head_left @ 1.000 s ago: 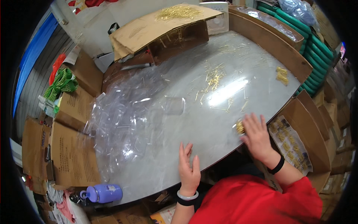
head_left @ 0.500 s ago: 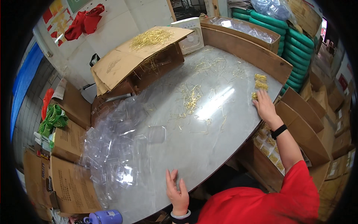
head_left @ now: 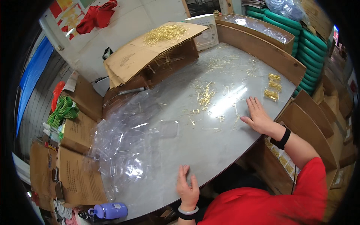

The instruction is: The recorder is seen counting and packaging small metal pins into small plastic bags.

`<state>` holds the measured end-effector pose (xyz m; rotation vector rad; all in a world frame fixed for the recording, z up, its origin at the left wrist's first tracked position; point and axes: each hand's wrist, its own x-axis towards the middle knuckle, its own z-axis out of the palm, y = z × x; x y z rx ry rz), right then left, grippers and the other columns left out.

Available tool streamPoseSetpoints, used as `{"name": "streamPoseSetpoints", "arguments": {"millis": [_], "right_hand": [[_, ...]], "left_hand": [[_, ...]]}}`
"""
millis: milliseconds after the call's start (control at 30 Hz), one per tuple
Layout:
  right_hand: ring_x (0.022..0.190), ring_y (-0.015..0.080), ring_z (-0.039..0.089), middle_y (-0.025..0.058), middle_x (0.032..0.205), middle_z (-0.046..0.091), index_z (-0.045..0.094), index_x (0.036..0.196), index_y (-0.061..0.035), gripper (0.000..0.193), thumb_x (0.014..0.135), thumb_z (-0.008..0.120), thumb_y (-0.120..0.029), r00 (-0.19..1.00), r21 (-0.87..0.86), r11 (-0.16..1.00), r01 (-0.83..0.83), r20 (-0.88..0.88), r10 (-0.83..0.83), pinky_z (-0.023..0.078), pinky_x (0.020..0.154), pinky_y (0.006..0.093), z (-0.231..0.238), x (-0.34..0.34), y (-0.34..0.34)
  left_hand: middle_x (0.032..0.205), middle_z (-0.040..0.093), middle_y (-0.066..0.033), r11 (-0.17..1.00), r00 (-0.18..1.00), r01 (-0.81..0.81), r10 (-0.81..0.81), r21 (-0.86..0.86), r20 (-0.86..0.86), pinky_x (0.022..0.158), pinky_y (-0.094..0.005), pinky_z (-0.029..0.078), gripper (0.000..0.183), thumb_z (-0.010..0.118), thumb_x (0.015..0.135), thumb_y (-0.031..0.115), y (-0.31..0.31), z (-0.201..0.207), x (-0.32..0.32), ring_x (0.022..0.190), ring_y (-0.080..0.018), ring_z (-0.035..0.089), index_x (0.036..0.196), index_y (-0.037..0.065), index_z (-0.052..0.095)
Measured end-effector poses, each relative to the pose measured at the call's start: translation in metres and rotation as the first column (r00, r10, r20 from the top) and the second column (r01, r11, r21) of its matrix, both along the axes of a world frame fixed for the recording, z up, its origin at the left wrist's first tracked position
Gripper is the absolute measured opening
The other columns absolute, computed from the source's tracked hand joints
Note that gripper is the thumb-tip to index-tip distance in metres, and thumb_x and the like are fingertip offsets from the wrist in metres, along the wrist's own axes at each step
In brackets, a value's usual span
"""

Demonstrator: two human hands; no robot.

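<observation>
My right hand [head_left: 258,117] is open over the right side of the grey table [head_left: 210,157], fingers stretched forward and nothing held. Just beyond it, by the table's right edge, lie three bundles of gold wire hooks [head_left: 271,95] in a row. My left hand [head_left: 187,191] hovers at the near edge, its fingers apart and holding nothing. A loose pile of gold wire hooks [head_left: 206,96] is spread over the middle of the table, with more strewn behind it. To the left lies a heap of clear plastic boxes [head_left: 127,138]; one clear box [head_left: 169,129] sits apart from them.
A cardboard box [head_left: 131,62] bearing a heap of gold hooks [head_left: 165,34] stands at the back left. A purple bottle [head_left: 112,210] is at the near left. Right of the table, an open carton [head_left: 281,157] holds filled packs. Green coiled bundles [head_left: 311,52] stand behind.
My right hand has let go of the nearest hook bundle and drawn back from it toward the left and nearer me. My left hand stays open near the edge. The whole view has shifted slightly.
</observation>
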<state>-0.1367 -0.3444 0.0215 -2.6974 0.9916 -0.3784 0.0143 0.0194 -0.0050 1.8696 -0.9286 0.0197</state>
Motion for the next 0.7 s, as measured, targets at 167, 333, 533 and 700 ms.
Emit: {"name": "streamPoseSetpoints", "arguments": {"millis": [167, 333, 533, 700], "right_hand": [[0.151, 0.0532, 0.006, 0.0299, 0.165, 0.012, 0.014, 0.162, -0.0060, 0.096, 0.096, 0.041, -0.071, 0.942, 0.057, 0.996, 0.074, -0.331, -0.052, 0.007, 0.123, 0.0592, 0.000, 0.055, -0.027], [0.153, 0.0510, 0.000, 0.0258, 0.167, 0.006, 0.011, 0.164, -0.0150, 0.098, 0.093, 0.037, -0.078, 0.928, 0.199, 0.970, -0.140, -0.315, 0.198, 0.002, 0.122, 0.0613, 0.003, 0.120, -0.040], [0.152, 0.0521, 0.006, 0.0254, 0.166, 0.011, 0.023, 0.161, -0.0191, 0.088, 0.095, 0.035, -0.076, 0.853, 0.041, 0.912, -0.409, -0.339, 0.398, 0.007, 0.120, 0.0654, 0.003, 0.173, 0.009], [0.150, 0.0534, 0.013, 0.0257, 0.164, 0.019, 0.029, 0.159, -0.0176, 0.074, 0.102, 0.033, -0.064, 0.743, -0.006, 0.770, -0.638, -0.265, 0.614, 0.013, 0.120, 0.0643, -0.005, 0.147, 0.076]], "left_hand": [[0.125, 0.067, -0.0206, 0.998, 0.995, -0.013, 0.006, 0.069, 0.097, 0.101, -0.0411, 0.048, 0.057, 0.062, 0.092, 0.004, -0.003, 0.009, -0.002, 0.117, -0.0361, 0.063, 0.146, -0.005, 0.044], [0.121, 0.068, -0.0204, 0.998, 0.990, -0.023, 0.015, 0.061, 0.141, 0.099, -0.0450, 0.050, 0.053, 0.062, 0.093, 0.008, -0.005, 0.009, -0.006, 0.117, -0.0391, 0.062, 0.141, -0.007, 0.047], [0.121, 0.067, -0.0224, 0.998, 0.977, -0.020, 0.007, 0.056, 0.214, 0.099, -0.0454, 0.050, 0.055, 0.068, 0.089, 0.008, -0.006, 0.004, -0.006, 0.115, -0.0403, 0.062, 0.139, -0.005, 0.050], [0.131, 0.059, -0.0241, 0.992, 0.973, -0.019, -0.009, 0.121, 0.230, 0.103, -0.0474, 0.047, 0.056, 0.071, 0.088, 0.011, -0.011, 0.004, -0.007, 0.124, -0.0426, 0.055, 0.138, -0.005, 0.050]]}}
